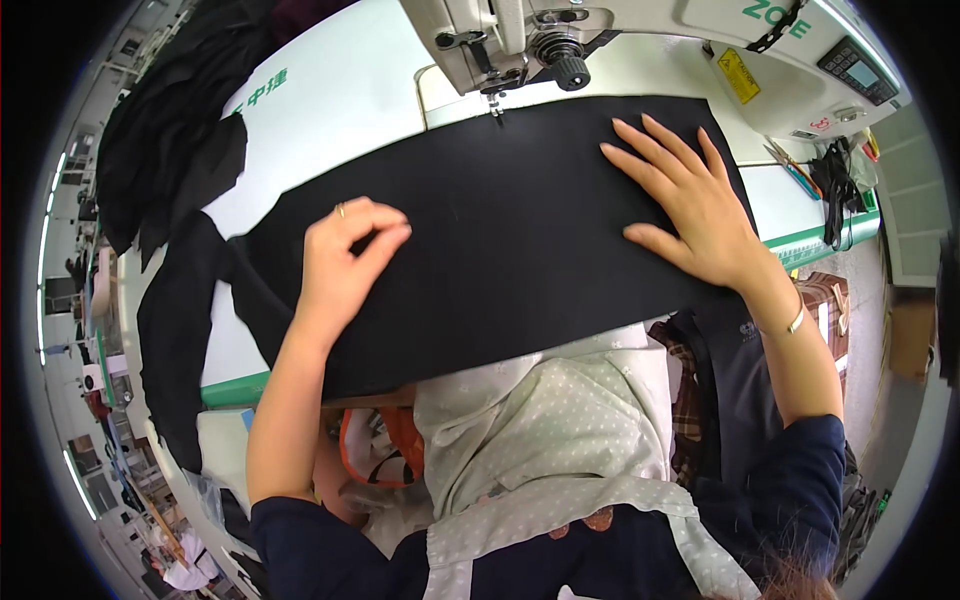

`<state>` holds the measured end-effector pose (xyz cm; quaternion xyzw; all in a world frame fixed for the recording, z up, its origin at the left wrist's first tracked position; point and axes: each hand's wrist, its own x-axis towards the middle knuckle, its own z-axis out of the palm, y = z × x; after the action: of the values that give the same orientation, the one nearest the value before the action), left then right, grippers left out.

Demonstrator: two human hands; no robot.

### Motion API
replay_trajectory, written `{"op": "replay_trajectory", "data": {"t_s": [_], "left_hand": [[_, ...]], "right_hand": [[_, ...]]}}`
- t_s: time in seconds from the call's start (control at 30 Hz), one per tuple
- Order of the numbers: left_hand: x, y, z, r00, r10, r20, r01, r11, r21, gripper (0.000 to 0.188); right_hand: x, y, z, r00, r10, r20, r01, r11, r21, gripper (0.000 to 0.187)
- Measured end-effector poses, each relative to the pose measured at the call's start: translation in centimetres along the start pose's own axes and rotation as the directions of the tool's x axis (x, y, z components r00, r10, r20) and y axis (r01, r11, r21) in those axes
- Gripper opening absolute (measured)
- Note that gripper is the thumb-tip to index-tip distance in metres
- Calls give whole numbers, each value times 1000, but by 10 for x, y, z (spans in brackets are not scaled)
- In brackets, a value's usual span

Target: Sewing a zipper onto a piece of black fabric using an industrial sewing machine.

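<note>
A large black fabric panel lies spread across the sewing machine bed, its far edge beneath the needle area. On its right part my right hand rests flat with the fingers spread. My left hand is over the panel's left part, thumb and forefinger pinched together. Whatever is between those fingertips, if anything, is too small to make out. At the far middle stands the sewing machine head, its presser foot just at the panel's far edge.
Heaped black cloth lies at the far left, with more black fabric hanging off the table. Thread snips and a dark bundle of strips lie at the right. The machine's control panel is at the far right.
</note>
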<state>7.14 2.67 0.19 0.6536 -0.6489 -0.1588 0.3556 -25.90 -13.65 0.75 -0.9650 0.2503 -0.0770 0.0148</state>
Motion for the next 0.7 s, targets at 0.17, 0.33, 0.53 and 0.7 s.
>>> {"op": "replay_trajectory", "data": {"t_s": [0.17,0.33,0.53,0.7], "left_hand": [[-17,24,2,999,15,43,-16,999,31,8],[46,42,12,987,1,164,6,999,-46,7],[71,25,33,982,-132,136,111,982,152,15],[70,21,29,967,-211,145,204,977,60,19]], "right_hand": [[-23,-8,-11,998,8,63,-10,1000,17,70],[-4,-12,-18,997,-7,-80,20,986,164,52],[58,-31,7,907,-253,-337,367,867,338,37],[74,-36,26,891,-297,-343,417,834,360,34]]}}
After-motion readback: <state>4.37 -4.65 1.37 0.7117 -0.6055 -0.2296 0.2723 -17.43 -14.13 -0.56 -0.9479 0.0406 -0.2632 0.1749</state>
